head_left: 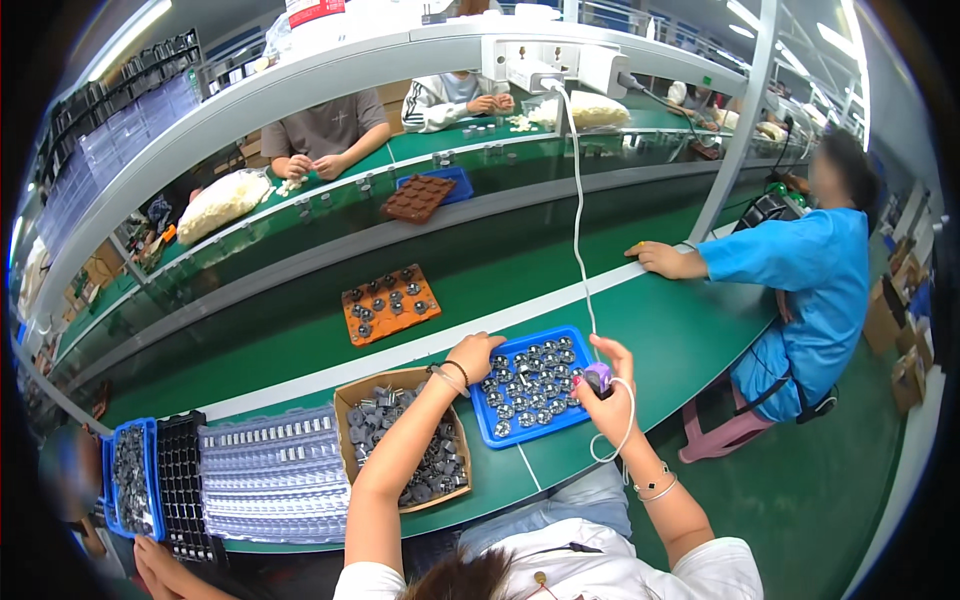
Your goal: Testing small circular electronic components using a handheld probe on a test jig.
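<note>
A blue tray (pixel 487 425) on the green bench holds several small round silver-and-black metal parts (pixel 535 382). My left hand (pixel 474 357) is at its far left corner, fingers curled at the rim. On the tray's right side my right hand (pixel 612 398) grips a small purple-and-black handheld device (pixel 598 376). A white cable (pixel 577 200) hangs down to that hand from a plug on the overhead rail, and a loop of it lies around the wrist. Left of the tray, a cardboard box (pixel 463 487) full of grey and black parts stands under my left forearm.
Clear plastic trays (pixel 270 500), a black grid tray (pixel 182 490) and a blue bin (pixel 153 430) line the left. An orange tray (pixel 405 322) with parts lies on the green belt ahead. A person in blue (pixel 800 260) sits right; others work across the line.
</note>
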A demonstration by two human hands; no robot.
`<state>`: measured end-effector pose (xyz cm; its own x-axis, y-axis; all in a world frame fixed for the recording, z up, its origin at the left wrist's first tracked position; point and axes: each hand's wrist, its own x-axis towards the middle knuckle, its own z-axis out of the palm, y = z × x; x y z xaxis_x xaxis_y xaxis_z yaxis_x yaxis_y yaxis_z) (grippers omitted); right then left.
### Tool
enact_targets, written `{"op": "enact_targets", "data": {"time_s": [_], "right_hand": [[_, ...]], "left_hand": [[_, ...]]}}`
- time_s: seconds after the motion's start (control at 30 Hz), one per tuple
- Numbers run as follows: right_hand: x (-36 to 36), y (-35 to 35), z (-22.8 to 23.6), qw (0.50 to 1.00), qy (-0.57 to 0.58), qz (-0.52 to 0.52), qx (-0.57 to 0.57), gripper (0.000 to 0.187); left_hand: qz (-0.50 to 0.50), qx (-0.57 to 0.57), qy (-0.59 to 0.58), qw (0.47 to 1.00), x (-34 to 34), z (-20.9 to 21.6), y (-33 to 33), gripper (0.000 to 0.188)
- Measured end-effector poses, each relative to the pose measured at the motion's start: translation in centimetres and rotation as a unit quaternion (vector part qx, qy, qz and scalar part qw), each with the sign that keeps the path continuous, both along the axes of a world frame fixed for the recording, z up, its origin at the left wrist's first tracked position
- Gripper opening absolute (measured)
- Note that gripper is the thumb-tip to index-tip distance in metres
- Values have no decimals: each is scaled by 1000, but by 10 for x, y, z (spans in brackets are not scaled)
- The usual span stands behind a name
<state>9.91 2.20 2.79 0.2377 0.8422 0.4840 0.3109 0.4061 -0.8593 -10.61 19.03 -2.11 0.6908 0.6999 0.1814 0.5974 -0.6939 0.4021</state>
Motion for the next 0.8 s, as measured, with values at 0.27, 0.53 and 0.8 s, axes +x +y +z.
{"op": "enact_targets", "data": {"time_s": [0.27, 0.53, 0.8], "right_hand": [[-55, 6, 27, 961, 36, 187, -201, 34], [-102, 57, 20, 912, 246, 236, -229, 44], [-65, 131, 5, 898, 389, 73, -193, 52]], "left_hand": [[12, -11, 13, 1000, 1, -10, 7, 42], [117, -403, -96, 903, 10, -4, 8, 30], [-4, -23, 103, 994, 6, 3, 8, 30]]}}
